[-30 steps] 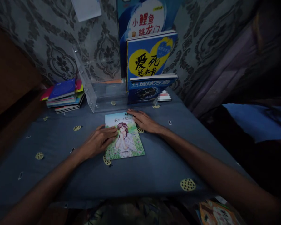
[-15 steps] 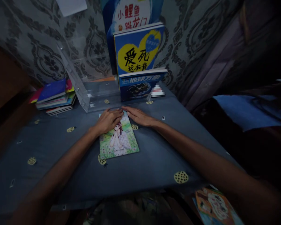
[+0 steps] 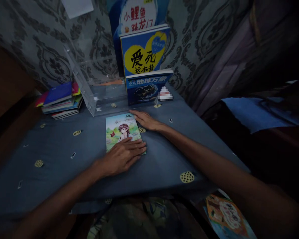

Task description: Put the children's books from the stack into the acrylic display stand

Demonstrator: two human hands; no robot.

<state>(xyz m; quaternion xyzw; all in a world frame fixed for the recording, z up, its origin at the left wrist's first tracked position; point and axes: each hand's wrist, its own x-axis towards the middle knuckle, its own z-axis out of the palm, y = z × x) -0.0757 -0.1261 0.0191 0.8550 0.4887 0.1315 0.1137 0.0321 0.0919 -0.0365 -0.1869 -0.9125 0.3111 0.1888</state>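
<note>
A thin book (image 3: 119, 127) with a drawn figure on a green and pale blue cover lies flat on the cloth-covered table. My left hand (image 3: 124, 154) rests flat across its lower part, fingers stretched to the right, hiding the bottom of the cover. At the book's upper right corner lies my right hand (image 3: 146, 120), fingers extended, its fingertips at the edge. Just behind the book stands a clear acrylic rack (image 3: 92, 103). On its right side it bears upright books, among them a blue book with a yellow heart (image 3: 139, 59) and a smaller dark blue book (image 3: 144, 89).
A stack of books (image 3: 61, 99) lies left of the rack. The dark table cloth (image 3: 164, 159) carries a pineapple print. Below the table's front right edge is an orange picture book (image 3: 225, 212). Blue fabric (image 3: 254, 113) lies at the right, and a patterned curtain (image 3: 196, 43) hangs behind.
My left hand has slid from the top of the book down to its lower part, uncovering the title. My right hand stays by the upper right corner. The view has shifted slightly.
</note>
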